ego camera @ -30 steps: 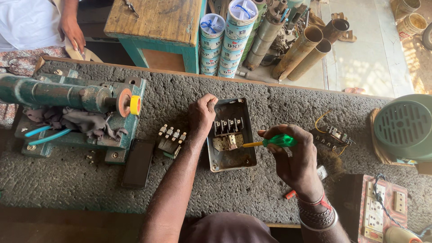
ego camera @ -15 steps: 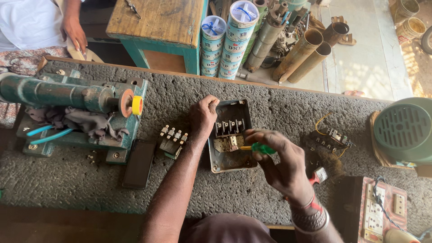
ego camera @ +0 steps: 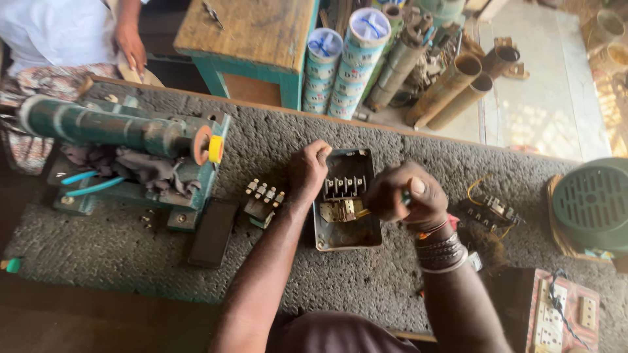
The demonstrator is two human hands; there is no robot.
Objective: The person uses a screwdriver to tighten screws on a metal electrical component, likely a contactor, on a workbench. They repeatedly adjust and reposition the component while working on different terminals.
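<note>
On the rough grey bench (ego camera: 261,150): left hand (ego camera: 309,171), fingers curled, steadies the open metal box (ego camera: 347,236); right hand (ego camera: 407,196), fingers clamped round a screwdriver (ego camera: 364,212), tip inside it.

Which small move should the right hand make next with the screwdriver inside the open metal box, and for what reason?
Probably keep turning in place: the right hand points the screwdriver at the brass part in the metal box, and the left hand steadies the box's edge.
</note>
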